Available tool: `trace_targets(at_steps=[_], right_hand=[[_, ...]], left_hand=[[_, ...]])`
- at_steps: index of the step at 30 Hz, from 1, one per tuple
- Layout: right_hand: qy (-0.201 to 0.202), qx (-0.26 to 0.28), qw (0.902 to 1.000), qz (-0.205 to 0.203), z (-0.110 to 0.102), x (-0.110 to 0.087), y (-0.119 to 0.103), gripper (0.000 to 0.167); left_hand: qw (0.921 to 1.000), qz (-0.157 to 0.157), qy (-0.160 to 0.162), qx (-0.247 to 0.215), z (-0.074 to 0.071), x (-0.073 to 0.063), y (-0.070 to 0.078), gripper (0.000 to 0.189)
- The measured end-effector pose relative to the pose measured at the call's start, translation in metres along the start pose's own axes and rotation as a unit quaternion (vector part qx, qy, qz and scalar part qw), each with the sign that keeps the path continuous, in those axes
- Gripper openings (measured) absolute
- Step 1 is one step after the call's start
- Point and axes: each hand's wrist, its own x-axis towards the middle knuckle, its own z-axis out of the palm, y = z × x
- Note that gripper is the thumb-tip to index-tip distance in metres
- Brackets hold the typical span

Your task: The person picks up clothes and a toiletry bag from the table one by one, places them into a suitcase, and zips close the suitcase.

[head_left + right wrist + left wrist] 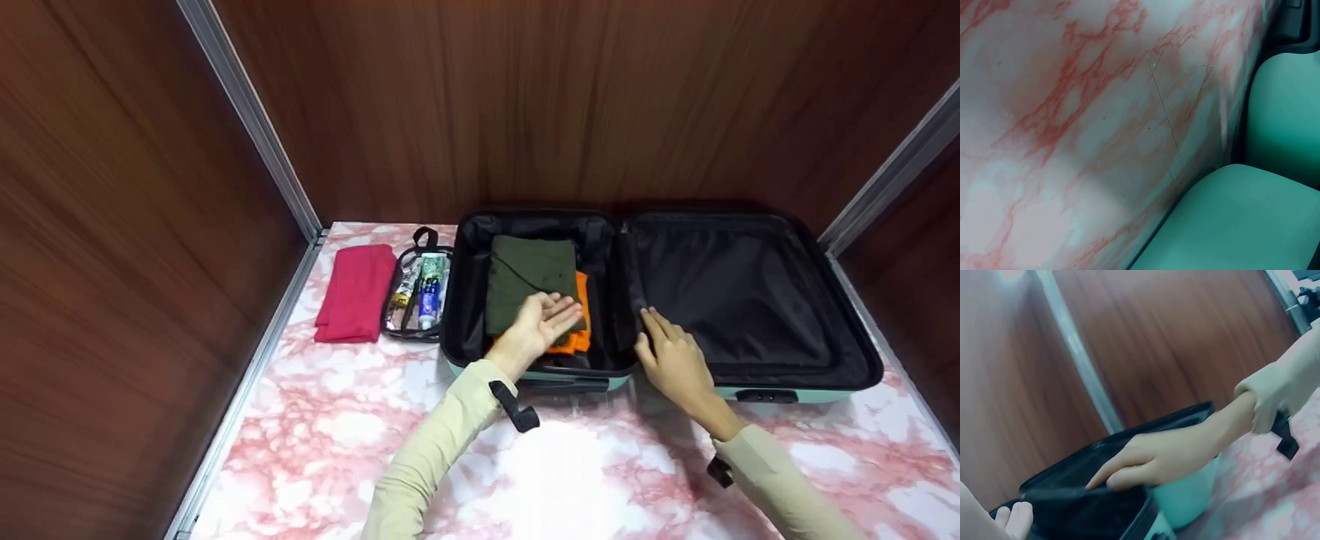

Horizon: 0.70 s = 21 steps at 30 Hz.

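A mint-green suitcase (810, 395) lies opened flat, with black lining in both halves. In its left half is a folded dark green garment (529, 266), and orange cloth (583, 289) shows from underneath. Over the lower part of these clothes my left hand (534, 326) is turned palm up, its fingers loosely extended and holding nothing. My right hand (675, 364) reaches to the middle, where the two halves meet. Its fingertips touch the black inner edge there, also visible in the left wrist view. In the right wrist view, only the green shell (1241, 219) and the table appear.
Left of the suitcase lies a clear toiletry bag (390, 326) with a toothpaste tube (429, 296) in it. Farther left is a folded red cloth (355, 292). Brown wood-look panels (525, 105) stand behind and at both sides of the marbled table (315, 450).
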Motion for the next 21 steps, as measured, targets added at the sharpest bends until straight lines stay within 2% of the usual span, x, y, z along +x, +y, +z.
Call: trace_targets(at_steps=[5,10,16,21], right_hand=[[0.002,-0.003,1.0000,-0.001,0.000,0.000,0.000,0.042],[0.006,-0.006,1.0000,-0.003,-0.001,0.000,0.001,0.042],[0.003,-0.003,1.0000,0.000,0.000,0.001,0.001,0.042],[-0.009,0.001,0.9999,0.006,0.000,0.000,0.000,0.043]], left_hand=[[0.9988,0.037,0.026,0.021,-0.016,0.016,0.011,0.013],[0.9971,0.049,0.046,0.036,-0.033,0.024,0.012,0.009],[0.9965,0.053,0.048,0.044,-0.036,0.027,0.013,0.009],[0.9969,0.051,0.037,0.047,-0.037,0.027,0.019,0.039]])
